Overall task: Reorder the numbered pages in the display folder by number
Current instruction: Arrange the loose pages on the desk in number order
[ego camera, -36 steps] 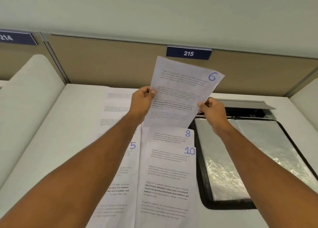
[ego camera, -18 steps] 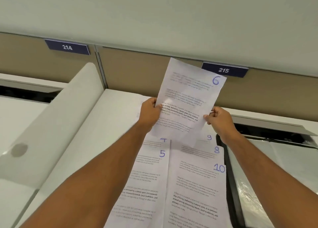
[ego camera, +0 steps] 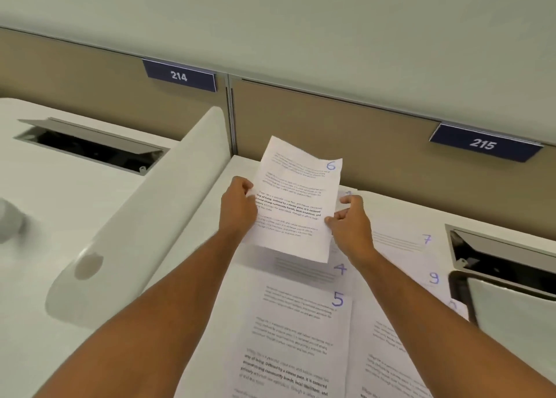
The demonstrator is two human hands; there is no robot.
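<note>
Page 6 (ego camera: pixel 296 199), a white printed sheet with a blue handwritten number, is held up over the desk. My left hand (ego camera: pixel 239 208) grips its left edge and my right hand (ego camera: pixel 349 223) pinches its right edge. Below it lie two overlapping columns of sheets. Page 4 (ego camera: pixel 307 270) and page 5 (ego camera: pixel 298 331) are in the left column. Page 7 (ego camera: pixel 400 241) and page 9 (ego camera: pixel 421 277) are in the right one, partly under my right arm. The black-rimmed display folder (ego camera: pixel 493 304) shows at the right edge.
A white curved divider (ego camera: pixel 144 223) stands left of the pages. Open cable hatches sit in the left desk (ego camera: pixel 90 145) and at the far right (ego camera: pixel 496 256). Blue signs 214 (ego camera: pixel 179 75) and 215 (ego camera: pixel 483 143) hang on the beige partition behind.
Page 6 has come down and to the left, nearer the left column. The view has swung left, so the folder has slid to the right edge and pages 4, 7 and 9 show.
</note>
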